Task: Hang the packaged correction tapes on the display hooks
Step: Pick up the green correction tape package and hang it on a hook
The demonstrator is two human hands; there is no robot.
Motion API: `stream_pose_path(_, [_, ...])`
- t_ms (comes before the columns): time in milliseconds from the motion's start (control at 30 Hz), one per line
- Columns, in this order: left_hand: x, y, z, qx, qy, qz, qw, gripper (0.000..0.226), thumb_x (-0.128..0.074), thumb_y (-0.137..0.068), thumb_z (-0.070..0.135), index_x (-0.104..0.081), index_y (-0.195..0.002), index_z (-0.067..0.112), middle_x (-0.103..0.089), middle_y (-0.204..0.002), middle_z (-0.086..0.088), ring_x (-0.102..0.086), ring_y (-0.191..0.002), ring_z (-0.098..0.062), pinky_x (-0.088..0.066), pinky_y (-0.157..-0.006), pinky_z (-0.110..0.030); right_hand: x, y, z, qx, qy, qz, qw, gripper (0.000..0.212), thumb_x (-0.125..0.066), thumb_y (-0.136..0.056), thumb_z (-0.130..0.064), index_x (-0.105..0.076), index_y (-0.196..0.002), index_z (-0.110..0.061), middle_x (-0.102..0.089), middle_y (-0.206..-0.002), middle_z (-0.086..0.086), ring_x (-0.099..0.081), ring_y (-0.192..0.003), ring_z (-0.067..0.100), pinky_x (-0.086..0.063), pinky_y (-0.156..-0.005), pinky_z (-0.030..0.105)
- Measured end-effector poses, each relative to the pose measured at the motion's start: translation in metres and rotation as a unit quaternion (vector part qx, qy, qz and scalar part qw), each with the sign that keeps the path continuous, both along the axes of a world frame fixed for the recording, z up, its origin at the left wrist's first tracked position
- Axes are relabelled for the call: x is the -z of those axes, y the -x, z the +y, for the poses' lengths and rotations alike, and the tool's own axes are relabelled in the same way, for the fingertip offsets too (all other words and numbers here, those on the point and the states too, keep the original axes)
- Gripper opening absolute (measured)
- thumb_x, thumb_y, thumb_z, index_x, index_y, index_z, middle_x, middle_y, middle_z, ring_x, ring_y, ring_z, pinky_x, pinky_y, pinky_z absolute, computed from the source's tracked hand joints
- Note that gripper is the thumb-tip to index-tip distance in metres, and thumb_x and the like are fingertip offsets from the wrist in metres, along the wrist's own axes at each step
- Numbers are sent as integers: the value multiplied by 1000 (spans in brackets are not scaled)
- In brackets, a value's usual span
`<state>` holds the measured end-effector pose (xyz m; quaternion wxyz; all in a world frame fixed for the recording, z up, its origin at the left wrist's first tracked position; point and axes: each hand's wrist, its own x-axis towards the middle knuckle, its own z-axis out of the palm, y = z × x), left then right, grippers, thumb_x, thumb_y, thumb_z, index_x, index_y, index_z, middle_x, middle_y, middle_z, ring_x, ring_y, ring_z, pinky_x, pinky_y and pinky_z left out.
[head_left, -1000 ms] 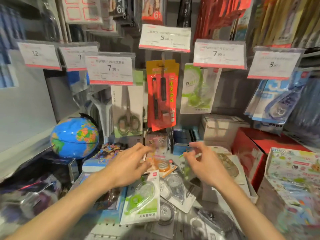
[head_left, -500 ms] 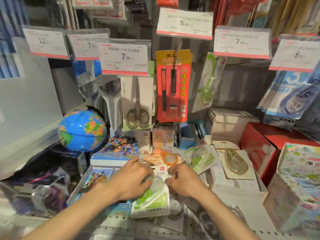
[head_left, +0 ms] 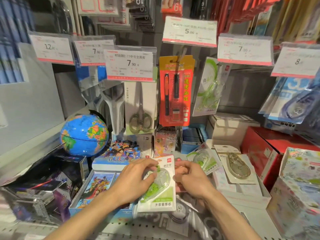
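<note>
Both hands have come together over the green correction tape pack [head_left: 158, 184] since half a second ago, and the pack now looks a bit lifted at its top end.

Head view: the left hand [head_left: 138, 179] lies on the left side of the pack, with its fingers curled over the clear bubble, so it grips the pack. The right hand [head_left: 190, 179] is just beside the pack's right edge with its fingers curled in. It seems to pinch that edge or something under it, but I cannot tell for sure. The pack sits low on the shelf [head_left: 155, 227], near the front edge and about in the middle. Its long side runs from the person up toward the back of the shelf, and the end with the hang hole points away. The left hand is the one more on top of it.

The hook to aim for is, I think, the one with the hanging green tape pack [head_left: 207, 87], up and to the right under the 7.90 price tag [head_left: 244, 49]. So the pack has to go up and a little right, hole end first. More loose tape packs [head_left: 204, 161] and a brown tape pack [head_left: 238, 168] lie at the right side of the shelf, still waiting.
</note>
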<state>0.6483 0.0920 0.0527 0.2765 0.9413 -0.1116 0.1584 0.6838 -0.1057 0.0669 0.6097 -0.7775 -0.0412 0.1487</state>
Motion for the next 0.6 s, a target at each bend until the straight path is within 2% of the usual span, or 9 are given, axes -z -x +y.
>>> stream_pose_path(67, [-5, -2, 1, -4, 31, -18, 999, 35, -60, -97, 32, -56, -132, 30, -55, -122, 21, -48, -113, 6, -32, -91, -7, -10, -1, -6, 18, -17, -21, 999, 36, -49, -91, 17, -59, -114, -8, -54, -82, 8, -58, -79, 24, -60, -61, 35])
stream_pose_path(100, [-8, -2, 0, -6, 43, -29, 999, 38, -61, -97, 31, -54, -134, 30, -51, -127, 20, -46, -115, 10, -30, -92, -5, -14, -1, -10, 29, -23, -33, 999, 36, -49, -92, 16, -59, -115, -9, -58, -85, 9, -60, -81, 26, -60, -61, 35])
stream_pose_path(167, [-13, -5, 0, -8, 81, -33, 996, 46, -62, -96, 26, -48, -140, 28, -44, -134, 16, -41, -110, 24, -28, -88, 5, -22, 0, -20, 54, -25, -63, 996, 36, -52, -92, 12, -60, -119, -11, -72, -94, 8, -72, -85, 26, -64, -68, 38])
stream_pose_path(233, [-19, -8, -2, -14, 150, -6, 989, 55, -63, -96, 25, -41, -145, 30, -46, -134, 15, -49, -105, 21, -37, -83, 3, -29, 2, -28, 73, -37, -86, 993, 39, -55, -92, 10, -59, -124, -13, -75, -95, 7, -75, -91, 29, -64, -73, 41])
stream_pose_path(333, [-29, -12, -12, 3, 281, 85, 956, 59, -65, -95, 20, -37, -146, 28, -65, -114, 12, -68, -85, 1, -49, -72, -11, -36, 5, -41, 96, -39, -118, 988, 42, -57, -92, 8, -60, -127, -15, -74, -86, 9, -75, -90, 30, -63, -74, 38])
stream_pose_path(400, [-36, -10, -24, 30, 345, 114, 931, 48, -63, -96, 10, -45, -139, 21, -71, -92, 2, -69, -73, 2, -51, -63, -12, -40, 9, -49, 98, -22, -132, 986, 42, -59, -93, 4, -60, -129, -18, -76, -92, 10, -75, -88, 26, -61, -78, 38])
stream_pose_path(433, [-40, -9, -31, 42, 361, 119, 924, 44, -62, -96, 6, -48, -137, 17, -70, -85, -3, -68, -70, 2, -52, -60, -13, -41, 10, -54, 96, -14, -141, 985, 42, -59, -93, 1, -60, -129, -20, -76, -93, 9, -75, -88, 22, -60, -85, 40])
stream_pose_path(500, [-46, -6, -43, 53, 374, 115, 919, 40, -61, -96, 4, -53, -133, 15, -67, -81, -10, -69, -70, 0, -55, -58, -17, -44, 11, -64, 100, -4, -160, 982, 39, -59, -94, -2, -62, -127, -24, -76, -91, 4, -75, -91, 16, -55, -96, 46])
stream_pose_path(600, [-53, -4, -61, 51, 399, 102, 910, 36, -64, -94, 2, -57, -126, 16, -62, -81, -21, -68, -75, -11, -63, -63, -34, -50, 12, -80, 102, -11, -183, 978, 39, -57, -97, -6, -64, -127, -29, -77, -88, -1, -74, -88, 11, -56, -93, 38])
